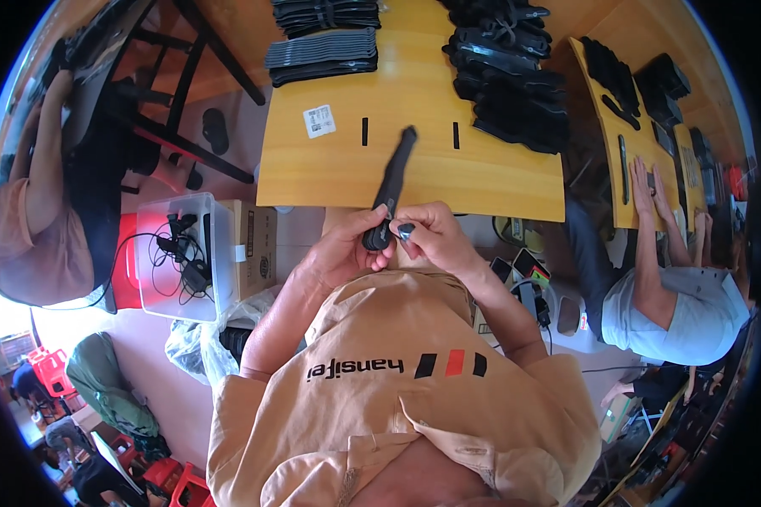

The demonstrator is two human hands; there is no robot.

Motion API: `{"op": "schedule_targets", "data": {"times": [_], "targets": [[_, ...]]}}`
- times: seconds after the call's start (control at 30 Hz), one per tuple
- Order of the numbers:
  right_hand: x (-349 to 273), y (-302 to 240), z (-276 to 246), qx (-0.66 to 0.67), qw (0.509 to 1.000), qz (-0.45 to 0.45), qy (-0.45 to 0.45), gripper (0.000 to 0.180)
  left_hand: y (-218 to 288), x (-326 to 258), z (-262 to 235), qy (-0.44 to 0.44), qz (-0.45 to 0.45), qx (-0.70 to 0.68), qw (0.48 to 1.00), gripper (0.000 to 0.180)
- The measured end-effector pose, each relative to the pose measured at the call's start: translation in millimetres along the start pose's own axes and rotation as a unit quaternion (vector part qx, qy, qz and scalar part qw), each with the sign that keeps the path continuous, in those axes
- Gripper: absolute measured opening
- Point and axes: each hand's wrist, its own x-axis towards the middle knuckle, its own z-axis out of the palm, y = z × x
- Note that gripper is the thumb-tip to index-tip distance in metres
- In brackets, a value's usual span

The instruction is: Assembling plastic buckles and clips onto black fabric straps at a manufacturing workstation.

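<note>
My left hand (pixel 357 243) is closed round the lower end of a long black fabric strap (pixel 393 177). The strap looks folded or layered at the grip, with a small pale print, and its free end points up over the table's front edge. Beside it, my right hand (pixel 435 241) has its fingers curled in a pinch on a small dark shiny piece (pixel 406 230). Whether that piece is joined to the strap I cannot tell. Both hands are close together in front of my tan shirt, just short of the yellow wooden table (pixel 313 182).
On the table are a stack of grey and black bands (pixel 321 57), a heap of black fabric pieces (pixel 516 110), a white label (pixel 319 121) and two short black strips. A clear bin of cables (pixel 186 253) stands left. People sit on both sides.
</note>
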Motion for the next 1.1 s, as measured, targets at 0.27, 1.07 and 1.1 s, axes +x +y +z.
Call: {"op": "schedule_targets", "data": {"times": [0.27, 1.07, 1.1], "targets": [[-1, -10, 15, -0.356, 0.913, -0.160, 0.120, 0.018, -2, 5, 10, 0.064, 0.095, 0.078, 0.990, 0.029], [-14, -49, -103, -0.194, 0.979, 0.047, 0.047, 0.014, 12, -56, -31, -0.098, -0.053, 0.223, 0.968, 0.032], [-14, -52, -100, -0.195, 0.979, 0.048, 0.047, 0.014, 12, -58, -32, -0.119, -0.073, 0.252, 0.958, 0.033]]}}
